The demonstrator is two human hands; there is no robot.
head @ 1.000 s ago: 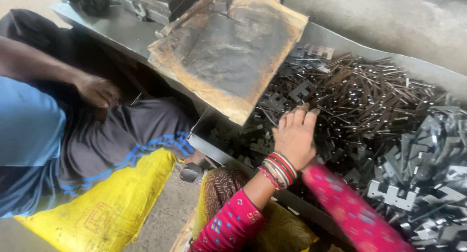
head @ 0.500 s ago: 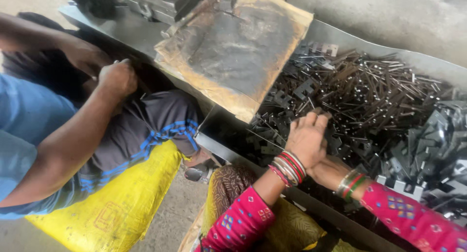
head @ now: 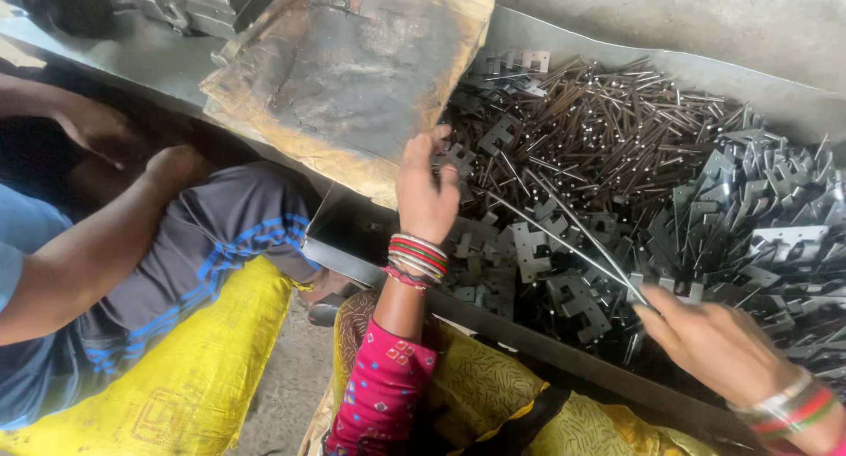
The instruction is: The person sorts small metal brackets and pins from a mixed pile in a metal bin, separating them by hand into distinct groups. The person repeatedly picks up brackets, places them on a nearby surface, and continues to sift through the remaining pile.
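- Since half a second ago, right hand (head: 718, 346) has come into view near the tray's front edge, pinching thin metal rods (head: 564, 240) in a narrow grip.
- Left hand (head: 427, 196) hovers loosely open over stamped metal brackets (head: 529, 253), holding nothing I can see.
- Rods' long axis runs up-left from my right hand toward my left, so the left is nearer their free ends.
- Rod count is hard to make out; my right wrist is cut off.
- A co-worker's hand (head: 176, 167) rests beside a yellow sack (head: 211, 359).
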